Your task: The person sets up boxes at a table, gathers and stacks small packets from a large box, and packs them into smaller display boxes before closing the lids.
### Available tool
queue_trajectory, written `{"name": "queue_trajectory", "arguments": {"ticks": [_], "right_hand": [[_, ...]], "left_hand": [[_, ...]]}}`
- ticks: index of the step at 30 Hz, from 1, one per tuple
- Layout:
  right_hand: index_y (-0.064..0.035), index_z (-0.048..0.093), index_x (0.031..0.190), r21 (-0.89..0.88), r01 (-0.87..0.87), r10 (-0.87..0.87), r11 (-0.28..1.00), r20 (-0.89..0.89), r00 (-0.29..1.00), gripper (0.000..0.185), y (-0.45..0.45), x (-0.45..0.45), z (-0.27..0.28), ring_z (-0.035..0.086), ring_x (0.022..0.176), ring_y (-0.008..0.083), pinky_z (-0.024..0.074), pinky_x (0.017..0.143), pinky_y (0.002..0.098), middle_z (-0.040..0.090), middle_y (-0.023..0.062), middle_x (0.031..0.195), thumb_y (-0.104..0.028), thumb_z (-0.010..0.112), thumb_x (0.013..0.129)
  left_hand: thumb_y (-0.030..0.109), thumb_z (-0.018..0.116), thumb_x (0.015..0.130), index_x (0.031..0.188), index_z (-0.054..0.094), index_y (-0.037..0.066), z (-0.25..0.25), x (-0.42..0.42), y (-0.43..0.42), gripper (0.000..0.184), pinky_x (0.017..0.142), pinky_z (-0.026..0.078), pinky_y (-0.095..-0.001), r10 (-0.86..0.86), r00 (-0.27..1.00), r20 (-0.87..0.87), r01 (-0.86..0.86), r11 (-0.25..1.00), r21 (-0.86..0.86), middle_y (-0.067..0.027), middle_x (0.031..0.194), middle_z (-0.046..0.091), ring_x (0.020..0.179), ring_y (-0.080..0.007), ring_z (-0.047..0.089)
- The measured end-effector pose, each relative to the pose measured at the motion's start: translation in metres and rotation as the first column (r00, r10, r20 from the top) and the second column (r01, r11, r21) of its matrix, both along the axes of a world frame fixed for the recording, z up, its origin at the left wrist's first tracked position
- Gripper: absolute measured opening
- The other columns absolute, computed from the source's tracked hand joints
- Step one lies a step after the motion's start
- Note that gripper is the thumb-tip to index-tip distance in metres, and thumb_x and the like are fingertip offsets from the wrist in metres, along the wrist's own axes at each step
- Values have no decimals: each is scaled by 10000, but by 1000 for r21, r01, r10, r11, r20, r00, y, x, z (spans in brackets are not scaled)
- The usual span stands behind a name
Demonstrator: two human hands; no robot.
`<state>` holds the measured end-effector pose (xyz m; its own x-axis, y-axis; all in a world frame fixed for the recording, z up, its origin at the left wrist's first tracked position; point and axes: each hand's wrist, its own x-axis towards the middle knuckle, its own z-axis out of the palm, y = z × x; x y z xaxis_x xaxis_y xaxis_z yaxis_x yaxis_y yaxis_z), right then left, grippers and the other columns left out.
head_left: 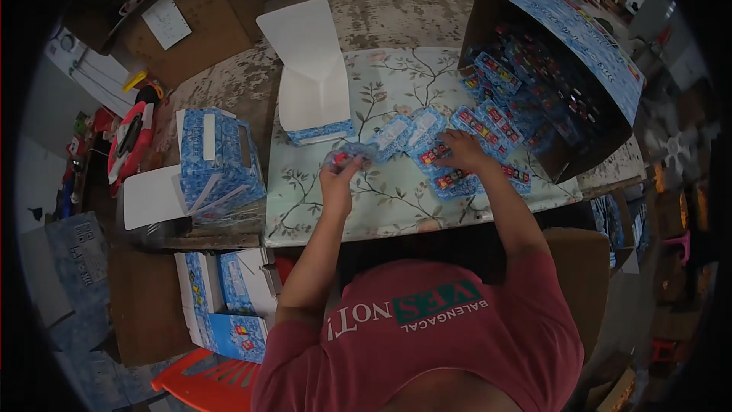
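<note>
Left hand [340,171]: narrow, fingertips pinched on a small packet [353,157], blue with a touch of red, held over the floral cloth [314,217] just in front of the white-lined carton [309,38]. Right hand [462,149]: fingers spread, palm down on loose blue packets [450,181]; undersides of the fingers hidden, cannot tell whether any packet is gripped. Loose packets: several, overlapping, some with rows of coloured pieces in view; between the two hands, two more with pale panels [393,136] uppermost. White-lined carton: one, lid raised, blue front panel toward the near side, set on the cloth. Large blue-printed box [560,21]: one, on the right of the table [389,9], tipped on its side, mouth toward the hands, many packets inside and some spilling onto the cloth. Blue cartons [200,137]: a group on the bare worn wood at left, one white flap folded out. Brown cardboard box [202,49]: one, far left, with a white paper sheet [166,21] on its side. Below the table edge, left: further printed cartons [238,290], beside an orange chair [200,387].
</note>
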<state>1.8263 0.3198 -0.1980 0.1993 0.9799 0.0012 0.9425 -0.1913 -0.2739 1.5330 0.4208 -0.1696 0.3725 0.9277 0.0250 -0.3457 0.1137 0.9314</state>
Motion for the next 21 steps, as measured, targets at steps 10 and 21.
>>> {"name": "queue_trajectory", "arguments": {"ticks": [10,21], "right_hand": [[-122,576,1108,-142,-37,28,989,-65,998,491,33,26,21,476,1110,340,389,920,479,564,132,1112,-200,742,653],[-106,569,1122,-111,-435,447,894,291,846,420,113,11,31,448,1195,285,376,985,401,498,87,1289,-6,592,715]], "left_hand": [[64,662,809,930,594,6,0,-86,-29,151,610,432,-211,268,927,-262,-221,955,196,-2,796,593,714,-56,533],[110,657,796,941,629,7,-29,-81,-8,180,588,466,-279,-8,659,-752,349,889,296,-131,758,646,635,-168,618]]}}
